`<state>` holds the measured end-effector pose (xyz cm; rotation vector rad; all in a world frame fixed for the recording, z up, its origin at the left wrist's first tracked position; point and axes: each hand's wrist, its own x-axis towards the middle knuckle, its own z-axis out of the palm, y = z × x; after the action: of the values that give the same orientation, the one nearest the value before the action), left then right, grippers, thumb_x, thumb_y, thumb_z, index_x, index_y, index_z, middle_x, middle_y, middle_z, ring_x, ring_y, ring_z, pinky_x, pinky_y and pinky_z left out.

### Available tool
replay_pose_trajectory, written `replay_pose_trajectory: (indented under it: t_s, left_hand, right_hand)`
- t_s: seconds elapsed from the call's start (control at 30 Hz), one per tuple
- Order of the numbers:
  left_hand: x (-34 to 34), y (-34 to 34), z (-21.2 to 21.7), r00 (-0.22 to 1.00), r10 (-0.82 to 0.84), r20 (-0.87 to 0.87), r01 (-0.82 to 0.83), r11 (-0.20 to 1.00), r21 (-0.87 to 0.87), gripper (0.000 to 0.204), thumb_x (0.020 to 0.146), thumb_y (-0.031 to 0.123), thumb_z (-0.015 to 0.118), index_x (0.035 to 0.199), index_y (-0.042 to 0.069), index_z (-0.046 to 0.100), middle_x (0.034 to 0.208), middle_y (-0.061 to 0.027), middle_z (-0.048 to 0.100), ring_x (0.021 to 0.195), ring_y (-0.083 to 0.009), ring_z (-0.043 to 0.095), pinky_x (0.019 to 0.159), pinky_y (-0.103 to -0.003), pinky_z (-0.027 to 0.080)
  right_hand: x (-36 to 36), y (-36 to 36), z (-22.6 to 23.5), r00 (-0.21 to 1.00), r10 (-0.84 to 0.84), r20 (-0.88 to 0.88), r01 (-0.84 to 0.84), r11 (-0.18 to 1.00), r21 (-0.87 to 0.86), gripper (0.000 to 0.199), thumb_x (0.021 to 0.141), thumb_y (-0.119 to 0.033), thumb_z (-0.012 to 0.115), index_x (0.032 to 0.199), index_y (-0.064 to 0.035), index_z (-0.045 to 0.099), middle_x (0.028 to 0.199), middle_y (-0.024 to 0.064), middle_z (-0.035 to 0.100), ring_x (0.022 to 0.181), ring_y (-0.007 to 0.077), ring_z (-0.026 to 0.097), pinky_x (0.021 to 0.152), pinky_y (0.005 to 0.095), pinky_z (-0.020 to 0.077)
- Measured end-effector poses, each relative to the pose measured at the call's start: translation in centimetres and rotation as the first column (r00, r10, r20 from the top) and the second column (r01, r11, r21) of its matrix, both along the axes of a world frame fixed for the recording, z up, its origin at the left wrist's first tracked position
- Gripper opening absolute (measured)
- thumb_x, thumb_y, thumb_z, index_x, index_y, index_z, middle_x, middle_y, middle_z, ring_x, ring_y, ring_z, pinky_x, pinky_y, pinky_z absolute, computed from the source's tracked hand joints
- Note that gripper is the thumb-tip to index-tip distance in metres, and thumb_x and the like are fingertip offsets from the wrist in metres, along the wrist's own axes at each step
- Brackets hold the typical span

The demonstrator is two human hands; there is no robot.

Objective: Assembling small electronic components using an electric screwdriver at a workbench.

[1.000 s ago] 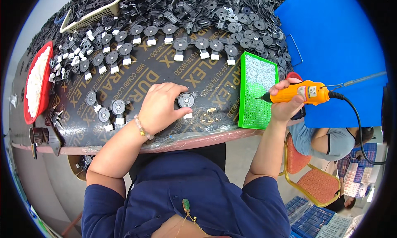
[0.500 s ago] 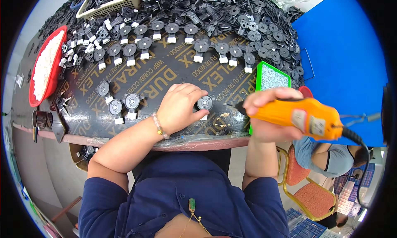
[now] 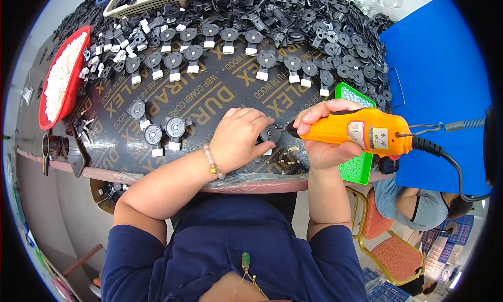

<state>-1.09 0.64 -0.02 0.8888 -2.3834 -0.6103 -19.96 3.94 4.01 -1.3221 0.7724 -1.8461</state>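
Observation:
My left hand (image 3: pixel 245 136) lies on the dark board near its front edge, thumb and fingers closed around a black round plastic part (image 3: pixel 270 133) with a white block at its lower end. An orange electric screwdriver (image 3: pixel 361 129) lies level in my right hand (image 3: pixel 324 138), its dark tip pointing left, just short of the part. Behind and under the screwdriver is a green tray (image 3: pixel 369 168) of small silvery screws, partly covered by the tool and hand. Three similar round parts (image 3: pixel 175 127) with white ends rest left of my left hand.
Rows of black parts with white ends (image 3: pixel 173 61) stand before a large heap of loose black parts (image 3: pixel 272 19). A red basket (image 3: pixel 86 55) of white pieces is at the left, a beige basket (image 3: pixel 152 6) at the back. A blue panel (image 3: pixel 435 92) and another person (image 3: pixel 429 205) are at right.
The orange screwdriver in my right hand has come left, closer to the round part, and is less blurred. My left hand keeps its hold on the part. The whole view has shifted slightly.

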Motion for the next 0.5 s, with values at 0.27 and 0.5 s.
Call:
replay_pose_trajectory:
  t_s: [0.27, 0.5]
  left_hand:
    - [-0.2, 0.1, 0.0, 1.0, 0.004, -0.019, -0.004, 1.0, -0.007, 0.047, 0.075, 0.025, 0.084, 0.116, 0.007, 0.069, 0.112, -0.0087, 0.069, 0.11, -0.0273, 0.064, 0.095, -0.041, 0.045]
    - [-0.3, 0.2, 0.1, 1.0, 0.006, -0.017, -0.006, 1.0, -0.001, 0.046, 0.075, 0.025, 0.085, 0.114, 0.007, 0.069, 0.111, -0.0081, 0.069, 0.109, -0.0274, 0.064, 0.094, -0.041, 0.045]
  right_hand:
    - [0.5, 0.1, 0.2, 0.999, -0.029, -0.024, 0.03, 0.999, 0.021, 0.086, 0.078, -0.082, 0.062, 0.114, -0.0043, 0.051, 0.084, 0.0148, 0.067, 0.063, 0.0205, 0.065, 0.062, 0.0362, 0.057]
    - [1.0, 0.0, 0.3, 0.999, -0.015, -0.052, 0.021, 0.994, 0.108, 0.085, 0.074, -0.082, 0.067, 0.107, -0.0046, 0.053, 0.084, 0.0132, 0.066, 0.063, 0.0196, 0.064, 0.062, 0.0355, 0.0574]
